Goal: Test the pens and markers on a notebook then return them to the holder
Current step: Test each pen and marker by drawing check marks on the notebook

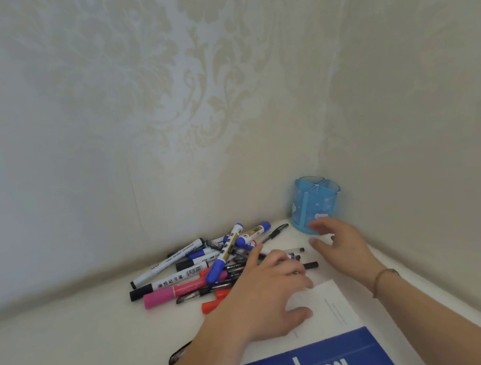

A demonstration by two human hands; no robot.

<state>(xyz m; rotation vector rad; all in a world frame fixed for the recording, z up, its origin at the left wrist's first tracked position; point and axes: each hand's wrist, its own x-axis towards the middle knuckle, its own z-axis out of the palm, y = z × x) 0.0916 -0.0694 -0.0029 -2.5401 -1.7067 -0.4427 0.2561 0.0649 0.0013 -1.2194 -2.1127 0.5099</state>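
Note:
A pile of pens and markers (200,269) lies on the white table, among them a pink marker (181,292), blue-capped white markers (227,252) and red ones (214,304). My left hand (268,298) reaches over the pile's right side, its fingers spread and resting on some black pens. The blue pen holder (315,202) stands in the far right corner and looks to hold nothing. My right hand (339,243) hovers just in front of the holder with its fingers loosely spread. A notebook (335,344) with a blue and white cover lies near me, closed.
Patterned wallpapered walls meet in a corner right behind the holder. One black pen (179,354) lies apart, left of my left forearm. The table's white surface (74,353) stretches to the left of the pile.

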